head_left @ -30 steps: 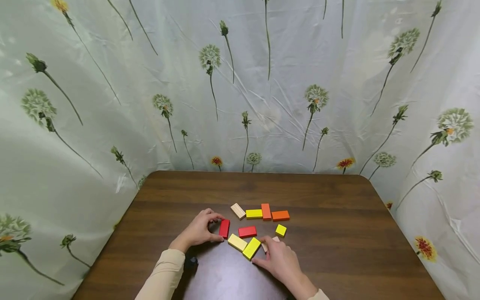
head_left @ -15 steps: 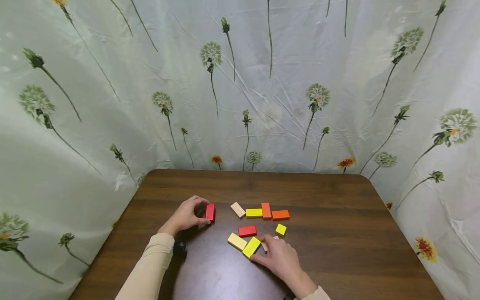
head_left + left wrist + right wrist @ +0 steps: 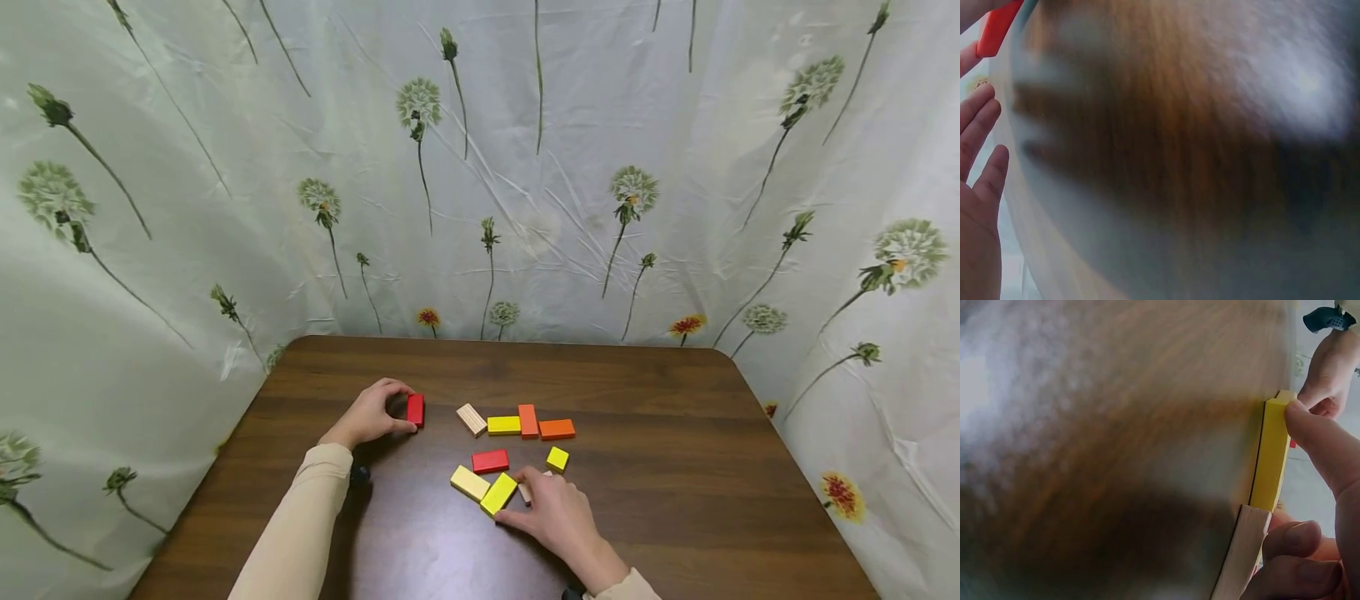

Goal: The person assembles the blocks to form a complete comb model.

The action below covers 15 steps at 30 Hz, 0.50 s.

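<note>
My left hand [image 3: 369,414] pinches a red block [image 3: 416,410] between thumb and fingers, left of the other blocks; in the left wrist view that red block [image 3: 999,26] shows at the top left corner. My right hand [image 3: 558,515] grips a yellow block [image 3: 498,494] by its ends, thumb at the near end. That yellow block [image 3: 1270,453] stands beside a pale wooden block [image 3: 1241,553] in the right wrist view. A cream block [image 3: 470,482] touches the yellow one on its left.
A red block [image 3: 490,461] lies just behind the cream one, and a small yellow block [image 3: 557,459] lies to its right. Farther back are a wooden block [image 3: 472,420], a yellow block [image 3: 503,426] and two orange blocks [image 3: 528,422]. A patterned curtain [image 3: 555,208] hangs behind the table [image 3: 675,467].
My left hand has moved left and toward the back of the table, with the red block in it. My right hand has stayed at the yellow block.
</note>
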### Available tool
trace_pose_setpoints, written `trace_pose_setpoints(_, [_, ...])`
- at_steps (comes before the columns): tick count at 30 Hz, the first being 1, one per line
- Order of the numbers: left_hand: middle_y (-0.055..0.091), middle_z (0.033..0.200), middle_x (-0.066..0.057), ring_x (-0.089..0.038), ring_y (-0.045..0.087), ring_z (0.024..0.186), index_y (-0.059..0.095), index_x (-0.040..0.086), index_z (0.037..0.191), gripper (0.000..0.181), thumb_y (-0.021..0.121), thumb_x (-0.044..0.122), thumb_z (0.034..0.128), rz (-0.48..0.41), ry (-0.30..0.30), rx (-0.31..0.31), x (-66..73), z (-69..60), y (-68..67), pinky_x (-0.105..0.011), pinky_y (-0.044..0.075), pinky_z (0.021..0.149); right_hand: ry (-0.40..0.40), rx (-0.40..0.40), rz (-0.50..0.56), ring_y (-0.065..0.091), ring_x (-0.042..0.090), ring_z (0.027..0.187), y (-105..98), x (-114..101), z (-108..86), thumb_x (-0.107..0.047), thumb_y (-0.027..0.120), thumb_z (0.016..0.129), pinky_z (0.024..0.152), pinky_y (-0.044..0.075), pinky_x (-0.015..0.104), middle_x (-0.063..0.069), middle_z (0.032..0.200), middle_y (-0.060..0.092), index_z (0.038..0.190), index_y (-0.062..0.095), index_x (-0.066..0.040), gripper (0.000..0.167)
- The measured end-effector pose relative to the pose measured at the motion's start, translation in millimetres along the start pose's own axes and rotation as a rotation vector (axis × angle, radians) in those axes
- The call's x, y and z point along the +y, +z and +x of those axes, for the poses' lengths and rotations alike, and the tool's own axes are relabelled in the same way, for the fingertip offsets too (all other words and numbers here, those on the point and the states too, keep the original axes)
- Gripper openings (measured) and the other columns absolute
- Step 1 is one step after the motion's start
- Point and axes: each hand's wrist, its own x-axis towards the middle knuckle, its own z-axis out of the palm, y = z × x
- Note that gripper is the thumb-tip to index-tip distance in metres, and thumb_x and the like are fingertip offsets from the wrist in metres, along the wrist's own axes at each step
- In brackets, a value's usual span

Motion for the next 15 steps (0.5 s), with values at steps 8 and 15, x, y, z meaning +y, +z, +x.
trace_pose_setpoints(8, [0.062, 0.146, -0.022, -0.045, 0.058, 0.138, 0.073, 0.009, 0.129, 0.061, 0.098, 0.030, 0.0768, 0.016, 0.001, -0.022, -1.8, 10.9, 4.0, -0.063, 0.046, 0.118, 0.003, -0.004, -0.029, 0.048, 0.011, 0.064, 0.3, -0.9, -0.4, -0.062, 0.092, 0.073, 0.051, 0.039, 0.030, -0.006, 0.074, 0.057, 0.116, 0.074, -0.015, 0.066])
trace_pose_setpoints(15, [0.060, 0.149, -0.023, -0.047, 0.056, 0.141, 0.073, 0.009, 0.130, 0.062, 0.098, 0.029, 0.0772, 0.001, -0.019, -0.037, -3.4, 15.0, 5.5, -0.065, 0.045, 0.119, 0.003, -0.001, -0.035, 0.047, 0.010, 0.063, 2.5, -0.1, 0.0, -0.064, 0.092, 0.073, 0.051, 0.038, 0.029, -0.007, 0.073, 0.055, 0.116, 0.074, -0.014, 0.069])
